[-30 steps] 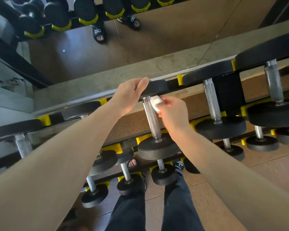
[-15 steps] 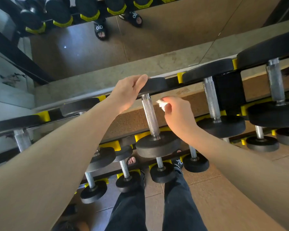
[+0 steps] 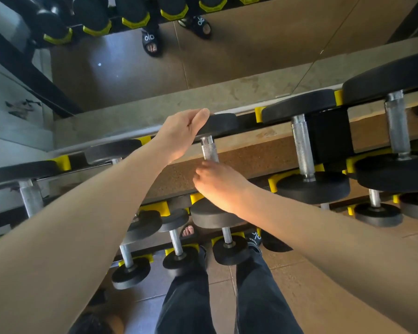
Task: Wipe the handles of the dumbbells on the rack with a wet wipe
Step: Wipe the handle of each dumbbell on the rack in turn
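Observation:
A dumbbell with a knurled steel handle [image 3: 209,149] and black heads lies on the top tier of the rack [image 3: 260,115]. My left hand [image 3: 179,133] holds its far head [image 3: 223,122], fingers over the edge. My right hand [image 3: 217,186] is wrapped round the lower half of the handle, just above the near head [image 3: 208,218]. The wet wipe is hidden inside that hand.
Heavier dumbbells [image 3: 302,150] [image 3: 397,128] lie to the right on the same tier, and another dumbbell [image 3: 30,198] to the left. Smaller dumbbells [image 3: 229,251] sit on the lower tiers near my legs [image 3: 186,297]. A wall mirror [image 3: 227,56] stands behind the rack.
My right hand, pinching the white wipe beside the handle's top, has moved down and closed round the handle's lower half, hiding the wipe. My left hand has stayed on the far head.

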